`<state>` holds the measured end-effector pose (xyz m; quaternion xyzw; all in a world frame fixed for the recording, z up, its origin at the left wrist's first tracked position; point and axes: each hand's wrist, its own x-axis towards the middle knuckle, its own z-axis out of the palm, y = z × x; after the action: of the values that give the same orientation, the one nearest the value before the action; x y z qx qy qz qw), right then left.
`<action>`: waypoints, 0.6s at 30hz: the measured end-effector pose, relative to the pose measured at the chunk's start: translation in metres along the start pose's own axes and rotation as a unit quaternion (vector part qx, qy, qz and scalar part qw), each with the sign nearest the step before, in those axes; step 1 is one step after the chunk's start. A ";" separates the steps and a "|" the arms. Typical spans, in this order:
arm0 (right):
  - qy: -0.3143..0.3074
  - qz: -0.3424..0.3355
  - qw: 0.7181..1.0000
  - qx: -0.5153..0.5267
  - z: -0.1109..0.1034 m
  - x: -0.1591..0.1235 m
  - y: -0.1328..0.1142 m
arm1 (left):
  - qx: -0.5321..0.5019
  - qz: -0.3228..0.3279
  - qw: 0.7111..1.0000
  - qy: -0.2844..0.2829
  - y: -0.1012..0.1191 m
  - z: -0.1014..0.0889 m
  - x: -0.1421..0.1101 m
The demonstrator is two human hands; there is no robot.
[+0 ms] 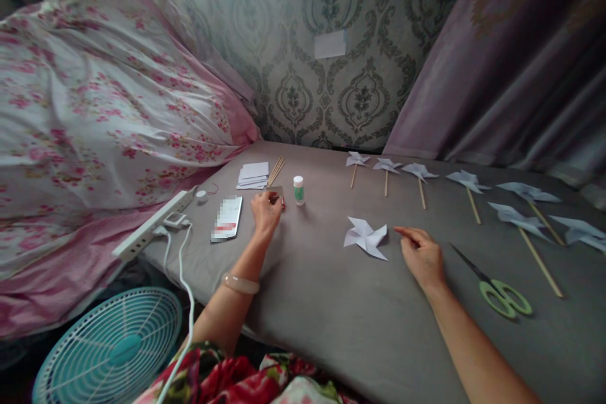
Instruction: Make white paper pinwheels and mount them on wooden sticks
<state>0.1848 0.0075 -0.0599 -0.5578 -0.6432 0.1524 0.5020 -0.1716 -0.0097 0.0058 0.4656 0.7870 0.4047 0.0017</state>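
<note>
My left hand (267,209) is over a small flat clear case (276,190) with a bit of red at its edge. Its fingers are pinched together, and whatever they hold is too small to make out. A white paper pinwheel head (366,238) with folded blades lies flat in front of me, without a stick. Just to its right rests my right hand (423,257), index finger stretched towards the paper, the other fingers loosely curled, nothing visible in them. A glue bottle (298,191) with a white cap stands upright right of my left hand.
Several finished pinwheels on sticks (421,183) line the back and right. Green-handled scissors (502,293) lie right of my right hand. Paper squares (253,175), wooden sticks (276,170), a phone (227,219) and a power strip (154,224) are left. A fan (111,347) stands below.
</note>
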 end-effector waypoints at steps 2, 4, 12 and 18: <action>-0.003 0.008 1.000 0.007 -0.001 0.000 -0.001 | 0.030 -0.032 0.999 0.029 -0.014 0.003 0.011; -0.005 0.014 1.000 0.014 -0.002 0.000 -0.001 | 0.013 -0.058 0.998 0.014 -0.025 0.006 0.017; -0.015 0.029 0.999 0.012 -0.003 -0.002 0.000 | -0.053 -0.104 0.993 -0.014 -0.041 0.007 0.021; -0.019 0.021 1.000 0.010 -0.003 -0.002 0.003 | -0.015 -0.060 0.998 -0.031 -0.036 0.000 0.016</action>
<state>0.1888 0.0056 -0.0619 -0.5635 -0.6392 0.1800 0.4914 -0.2069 -0.0067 -0.0117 0.4296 0.8070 0.4012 0.0572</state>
